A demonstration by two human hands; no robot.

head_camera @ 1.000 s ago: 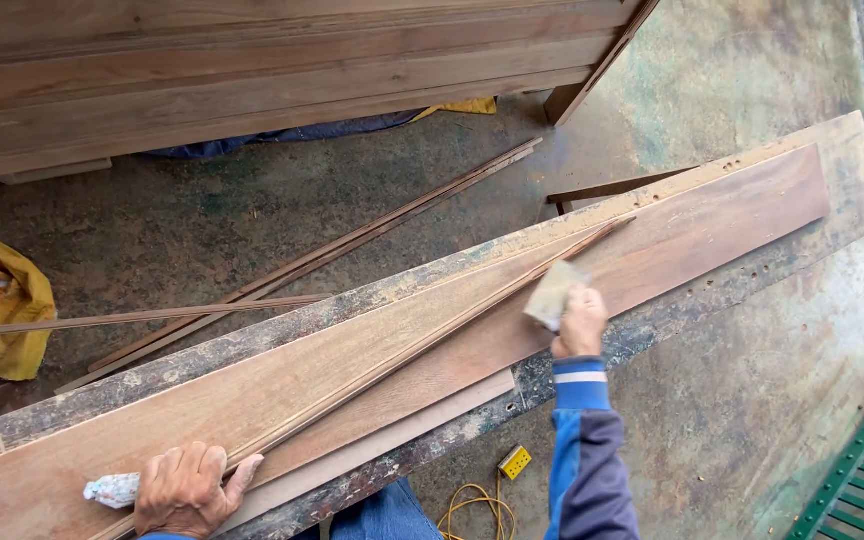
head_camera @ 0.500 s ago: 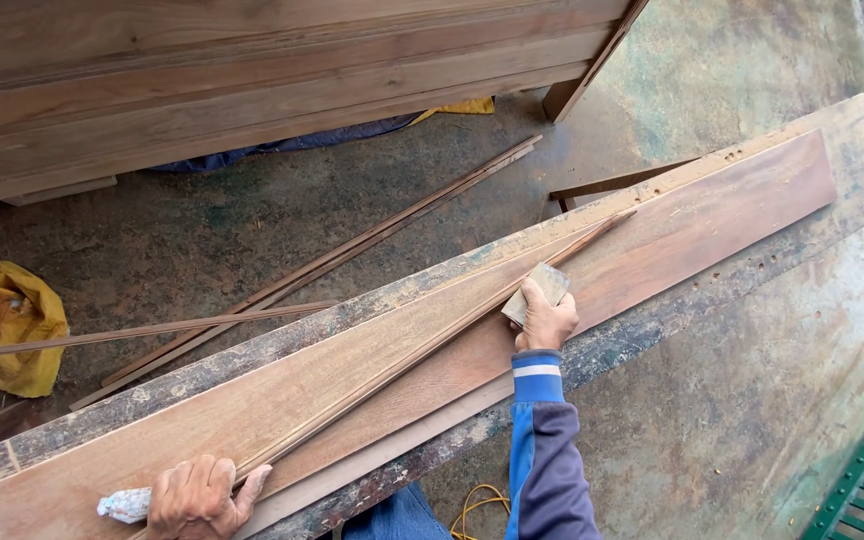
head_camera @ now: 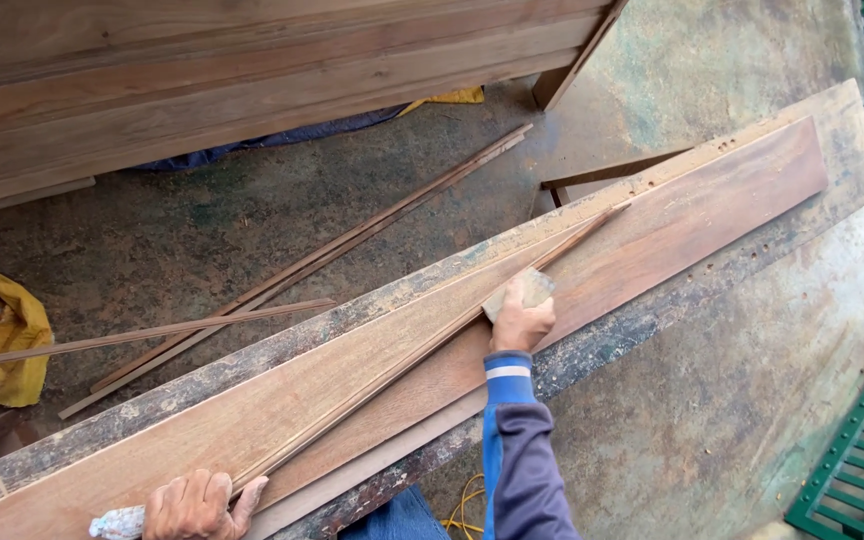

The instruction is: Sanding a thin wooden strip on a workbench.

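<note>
right fingers pinching sanding block on thin strip; left fingers spread flat, pressing strip's near end.

A woodworking yard or open carpentry workshop: a long reddish-brown wooden board lies on a rough, paint-stained plank table, thin wooden strips are scattered over the stained concrete floor, and large brown timber panels are stacked behind, beside green metal railings.
</note>
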